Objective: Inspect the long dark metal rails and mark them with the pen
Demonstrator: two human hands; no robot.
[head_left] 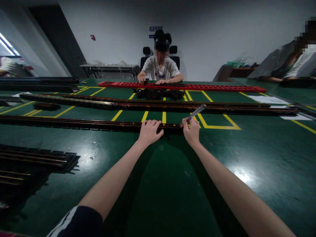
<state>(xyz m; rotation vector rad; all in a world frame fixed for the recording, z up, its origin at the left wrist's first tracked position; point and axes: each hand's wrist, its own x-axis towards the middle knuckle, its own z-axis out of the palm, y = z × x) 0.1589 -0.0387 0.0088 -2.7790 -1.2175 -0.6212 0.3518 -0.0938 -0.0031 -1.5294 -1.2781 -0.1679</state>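
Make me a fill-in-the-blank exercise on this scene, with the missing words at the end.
1. Of the left hand and right hand, only the ____ one grips the pen-like tool.
2. The long dark strip at both hands lies on a tabletop coloured ____.
3. The marking lines are ____.
4. The long slotted frame before the facing co-worker is ____.

Missing words: right; green; yellow; red.

On the back wall (207, 36), blue characters (156, 29) read 成品存放区, somewhat blurred; the white shirt's (160, 70) lettering is unclear.
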